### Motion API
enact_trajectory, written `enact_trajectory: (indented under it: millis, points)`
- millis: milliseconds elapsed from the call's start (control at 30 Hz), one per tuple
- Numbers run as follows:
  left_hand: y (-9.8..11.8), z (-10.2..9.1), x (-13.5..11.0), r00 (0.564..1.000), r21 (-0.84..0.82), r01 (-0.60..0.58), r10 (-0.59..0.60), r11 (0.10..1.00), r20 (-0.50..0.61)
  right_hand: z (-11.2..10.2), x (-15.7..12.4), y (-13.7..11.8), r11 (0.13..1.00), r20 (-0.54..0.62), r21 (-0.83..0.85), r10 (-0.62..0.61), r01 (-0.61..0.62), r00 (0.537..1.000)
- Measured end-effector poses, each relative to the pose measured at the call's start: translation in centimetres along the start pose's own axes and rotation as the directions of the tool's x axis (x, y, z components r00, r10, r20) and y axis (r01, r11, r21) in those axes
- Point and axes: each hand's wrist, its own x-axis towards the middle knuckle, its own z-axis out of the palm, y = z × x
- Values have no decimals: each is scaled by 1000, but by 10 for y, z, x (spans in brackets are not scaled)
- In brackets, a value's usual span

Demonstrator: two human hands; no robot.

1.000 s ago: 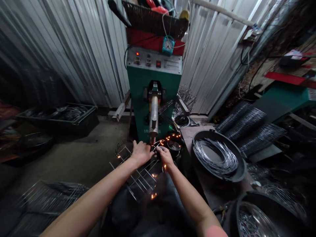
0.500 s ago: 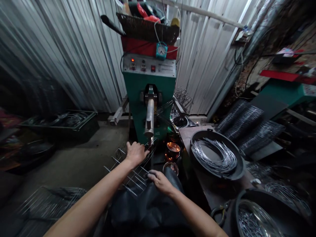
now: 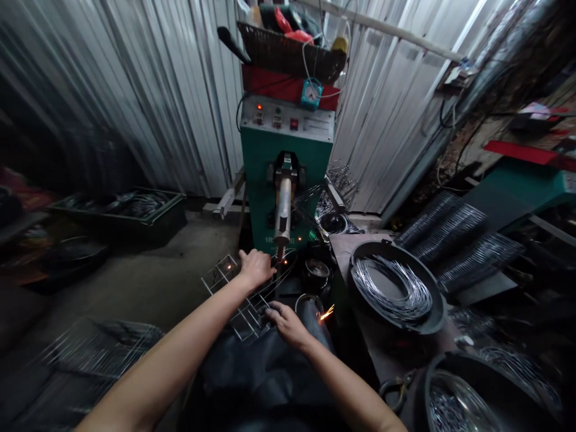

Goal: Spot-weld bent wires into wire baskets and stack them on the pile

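Observation:
A wire rack (image 3: pixel 247 320) of thin crossed metal rods lies tilted above my lap, its far edge under the electrode of a green spot welder (image 3: pixel 288 180). My left hand (image 3: pixel 257 268) is closed over the rack's far side, close to the electrode tip; what its fingertips pinch is partly hidden. Lower and to the right, my right hand (image 3: pixel 284 323) grips the rack's near right edge with darkened fingertips. A small glow shows at the electrode tip, and orange sparks (image 3: pixel 326 313) fly to the right of my right hand.
Right of me, a pan (image 3: pixel 443 300) holds wire rings, beside a larger pan (image 3: pixel 418 396) with small metal pieces. Stacked wire grids (image 3: pixel 481 258) stand behind. Finished-looking wire racks (image 3: pixel 103 348) sit at lower left. A green tray (image 3: pixel 168 207) lies on the floor farther back.
The view has shifted, so the welder appears farther right. Both hands keep hold of the rack. The glow around the bowls below the welder has faded, and sparks now fly near my right hand.

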Motion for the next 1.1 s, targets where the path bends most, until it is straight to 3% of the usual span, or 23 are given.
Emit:
enact_trajectory:
  millis: [100, 200, 300, 367, 433, 500, 600, 700, 767, 867, 933, 1033, 1100]
  points:
    - [-8, -4, -19, 992, -26, -89, 87, 996, -96, 7, -10, -1, 1000, -50, 27, -7, 8, 999]
    - [-37, 12, -64, 914, -83, -256, 213, 963, -344, 7, -28, -13, 997, -111, 74, -2, 10, 994]
    - [-78, 55, -131, 773, -110, -416, 288, 903, -566, -2, -43, -37, 985, -147, 170, 37, -12, 988]
    - [-98, 90, -177, 669, -67, -513, 350, 856, -655, -9, -48, -54, 961, -137, 273, 93, -52, 986]
    - [-105, 124, -212, 618, -35, -573, 403, 819, -676, -14, -49, -69, 922, -138, 376, 157, -95, 978]
    - [-100, 148, -231, 612, -25, -585, 421, 811, -670, -16, -48, -81, 884, -150, 452, 207, -119, 967]
    - [-83, 164, -232, 614, 35, -565, 448, 825, -650, -17, -45, -94, 847, -153, 513, 246, -136, 957]
    - [-74, 161, -220, 588, 115, -542, 474, 832, -656, -21, -45, -104, 828, -161, 542, 272, -145, 949]
    - [-73, 154, -215, 528, 179, -593, 547, 785, -650, -26, -47, -108, 811, -155, 559, 304, -170, 940]
    - [-73, 142, -212, 397, 262, -715, 685, 649, -611, -29, -51, -110, 789, -108, 576, 333, -215, 937]
    - [-74, 137, -211, 357, 270, -762, 730, 588, -583, -27, -53, -109, 791, -54, 568, 310, -226, 949]
    - [-79, 140, -211, 332, 231, -814, 753, 533, -569, -26, -55, -105, 867, 63, 443, 222, -227, 973]
    - [-88, 148, -210, 329, 172, -838, 731, 518, -598, -40, -59, -99, 964, 40, 192, 177, -182, 983]
